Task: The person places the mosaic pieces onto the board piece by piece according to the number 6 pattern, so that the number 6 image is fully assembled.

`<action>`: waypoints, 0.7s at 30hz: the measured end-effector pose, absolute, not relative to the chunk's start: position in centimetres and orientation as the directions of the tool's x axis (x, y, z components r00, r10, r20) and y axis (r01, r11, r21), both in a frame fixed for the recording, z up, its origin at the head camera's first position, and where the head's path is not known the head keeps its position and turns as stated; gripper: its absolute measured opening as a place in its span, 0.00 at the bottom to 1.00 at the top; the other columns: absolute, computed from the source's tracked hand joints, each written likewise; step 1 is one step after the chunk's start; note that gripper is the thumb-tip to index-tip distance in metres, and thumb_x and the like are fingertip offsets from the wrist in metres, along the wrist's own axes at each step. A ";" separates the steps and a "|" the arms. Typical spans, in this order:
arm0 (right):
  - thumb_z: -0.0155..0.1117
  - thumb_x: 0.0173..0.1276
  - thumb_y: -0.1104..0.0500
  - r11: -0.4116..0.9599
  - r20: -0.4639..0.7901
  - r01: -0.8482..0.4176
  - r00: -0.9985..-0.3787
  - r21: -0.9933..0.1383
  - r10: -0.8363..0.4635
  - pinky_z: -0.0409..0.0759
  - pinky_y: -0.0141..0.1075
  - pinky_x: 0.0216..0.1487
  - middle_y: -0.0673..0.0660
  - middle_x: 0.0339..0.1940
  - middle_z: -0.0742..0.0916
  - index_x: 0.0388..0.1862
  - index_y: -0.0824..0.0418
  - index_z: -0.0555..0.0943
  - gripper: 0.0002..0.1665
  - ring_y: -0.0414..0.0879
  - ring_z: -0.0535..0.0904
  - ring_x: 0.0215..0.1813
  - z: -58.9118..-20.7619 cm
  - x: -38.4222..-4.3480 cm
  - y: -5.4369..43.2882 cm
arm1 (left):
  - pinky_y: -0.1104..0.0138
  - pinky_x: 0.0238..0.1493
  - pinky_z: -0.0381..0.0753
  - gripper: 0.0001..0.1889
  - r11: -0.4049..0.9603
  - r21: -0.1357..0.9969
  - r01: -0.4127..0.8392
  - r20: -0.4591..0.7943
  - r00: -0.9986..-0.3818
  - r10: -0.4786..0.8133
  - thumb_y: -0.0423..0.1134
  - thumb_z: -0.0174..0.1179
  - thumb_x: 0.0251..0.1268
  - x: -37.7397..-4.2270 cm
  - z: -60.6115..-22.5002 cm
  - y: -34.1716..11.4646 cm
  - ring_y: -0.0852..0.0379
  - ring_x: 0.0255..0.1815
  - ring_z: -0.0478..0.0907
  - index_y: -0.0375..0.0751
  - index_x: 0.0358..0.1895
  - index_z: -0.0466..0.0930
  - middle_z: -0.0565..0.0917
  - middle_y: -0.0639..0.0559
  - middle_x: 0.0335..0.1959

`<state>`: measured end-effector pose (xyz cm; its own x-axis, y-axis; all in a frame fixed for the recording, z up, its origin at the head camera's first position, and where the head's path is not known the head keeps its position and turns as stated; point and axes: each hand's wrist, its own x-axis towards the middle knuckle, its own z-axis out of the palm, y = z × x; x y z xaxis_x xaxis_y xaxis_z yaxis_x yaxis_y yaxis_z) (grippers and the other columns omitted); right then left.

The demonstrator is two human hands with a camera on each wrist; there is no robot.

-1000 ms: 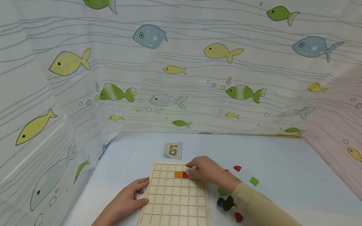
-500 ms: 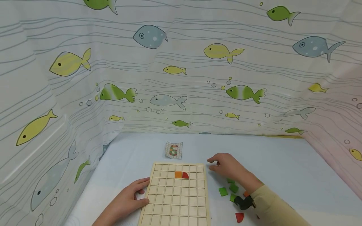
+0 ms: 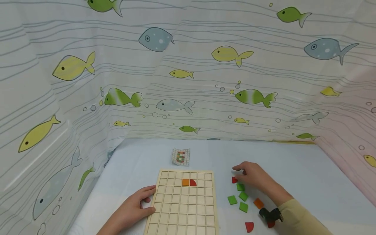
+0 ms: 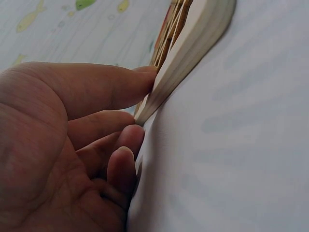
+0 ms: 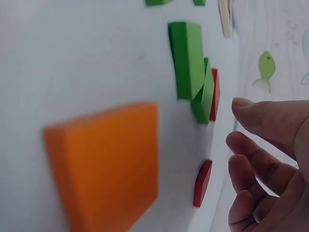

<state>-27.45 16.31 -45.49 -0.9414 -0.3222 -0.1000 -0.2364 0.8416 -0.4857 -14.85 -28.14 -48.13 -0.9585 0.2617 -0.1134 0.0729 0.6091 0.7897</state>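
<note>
A pale wooden grid board (image 3: 180, 207) lies on the table in the head view. An orange square tile (image 3: 185, 182) and a red quarter-circle tile (image 3: 193, 182) sit side by side in its second row. My left hand (image 3: 136, 205) rests at the board's left edge, thumb and fingertips touching its side; the left wrist view shows the thumb (image 4: 120, 87) against the rim. Right of the board, my right hand (image 3: 252, 174) hovers with thumb and fingers apart, holding nothing. Its thumb is close over a red tile (image 3: 234, 180), partly covered in the head view.
Several green square tiles (image 3: 243, 207) lie right of the board, with an orange tile (image 3: 258, 203) and another red quarter-circle (image 3: 249, 227). A patterned card (image 3: 180, 157) lies beyond the board. A black device (image 3: 270, 214) at the right wrist partly covers a red tile (image 3: 271, 224).
My right hand has left the board, where the red quarter-circle now lies uncovered, and has moved right to the loose tiles. The left hand stays at the board's edge.
</note>
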 end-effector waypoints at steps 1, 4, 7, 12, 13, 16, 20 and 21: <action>0.72 0.63 0.58 0.843 -0.101 -0.232 -0.943 -0.486 -0.318 0.79 0.41 0.43 0.50 0.48 0.85 0.53 0.56 0.87 0.18 0.45 0.77 0.43 -45.5 -27.4 16.6 | 0.69 0.35 0.72 0.37 0.610 0.789 0.072 -0.115 -0.958 0.262 0.47 0.71 0.59 -14.9 -48.1 -28.1 0.61 0.44 0.70 0.34 0.69 0.71 0.67 0.47 0.72; 0.73 0.62 0.60 0.840 -0.096 -0.229 -0.945 -0.491 -0.313 0.80 0.43 0.45 0.52 0.49 0.85 0.54 0.57 0.86 0.19 0.47 0.78 0.44 -45.6 -27.3 17.6 | 0.69 0.35 0.72 0.37 0.612 0.788 0.068 -0.118 -0.959 0.257 0.47 0.71 0.59 -14.9 -48.1 -28.1 0.61 0.44 0.71 0.34 0.69 0.71 0.68 0.48 0.72; 0.73 0.62 0.60 0.843 -0.090 -0.239 -0.943 -0.482 -0.319 0.80 0.46 0.46 0.53 0.49 0.85 0.54 0.58 0.86 0.19 0.48 0.79 0.45 -45.8 -27.4 18.6 | 0.69 0.35 0.72 0.37 0.611 0.789 0.063 -0.119 -0.960 0.253 0.47 0.72 0.58 -14.9 -48.1 -28.0 0.61 0.44 0.71 0.35 0.69 0.71 0.68 0.49 0.71; 0.73 0.62 0.60 0.865 -0.110 -0.229 -0.945 -0.447 -0.307 0.80 0.47 0.46 0.54 0.48 0.85 0.53 0.59 0.86 0.19 0.48 0.79 0.45 -46.4 -27.5 19.7 | 0.69 0.34 0.72 0.38 0.613 0.788 0.060 -0.124 -0.959 0.255 0.47 0.72 0.58 -14.9 -48.2 -28.0 0.62 0.44 0.70 0.35 0.69 0.71 0.68 0.49 0.72; 0.74 0.62 0.60 0.868 -0.110 -0.228 -0.946 -0.441 -0.304 0.80 0.47 0.46 0.55 0.49 0.85 0.53 0.59 0.86 0.20 0.49 0.79 0.45 -46.4 -27.6 19.9 | 0.69 0.34 0.72 0.38 0.612 0.788 0.060 -0.124 -0.959 0.253 0.47 0.72 0.58 -14.9 -48.2 -28.0 0.62 0.44 0.70 0.35 0.69 0.71 0.68 0.49 0.71; 0.74 0.62 0.59 0.873 -0.108 -0.226 -0.948 -0.432 -0.299 0.80 0.48 0.45 0.55 0.48 0.85 0.53 0.59 0.86 0.19 0.50 0.79 0.44 -46.5 -27.7 20.3 | 0.69 0.35 0.72 0.37 0.617 0.784 0.062 -0.119 -0.961 0.248 0.47 0.72 0.58 -14.9 -48.2 -28.0 0.62 0.44 0.71 0.35 0.69 0.71 0.68 0.49 0.71; 0.74 0.62 0.59 0.869 -0.113 -0.225 -0.947 -0.441 -0.302 0.80 0.46 0.44 0.53 0.45 0.85 0.51 0.59 0.87 0.17 0.49 0.78 0.43 -46.6 -27.8 20.6 | 0.69 0.35 0.73 0.37 0.625 0.778 0.063 -0.118 -0.962 0.245 0.47 0.72 0.58 -14.9 -48.1 -28.0 0.62 0.44 0.71 0.35 0.69 0.71 0.68 0.50 0.71; 0.73 0.62 0.59 0.866 -0.113 -0.227 -0.946 -0.445 -0.305 0.80 0.45 0.44 0.53 0.45 0.85 0.50 0.59 0.87 0.16 0.48 0.77 0.42 -46.6 -27.8 20.6 | 0.69 0.35 0.72 0.37 0.622 0.781 0.060 -0.122 -0.961 0.246 0.47 0.72 0.58 -14.9 -48.1 -28.1 0.62 0.44 0.71 0.35 0.69 0.71 0.68 0.49 0.71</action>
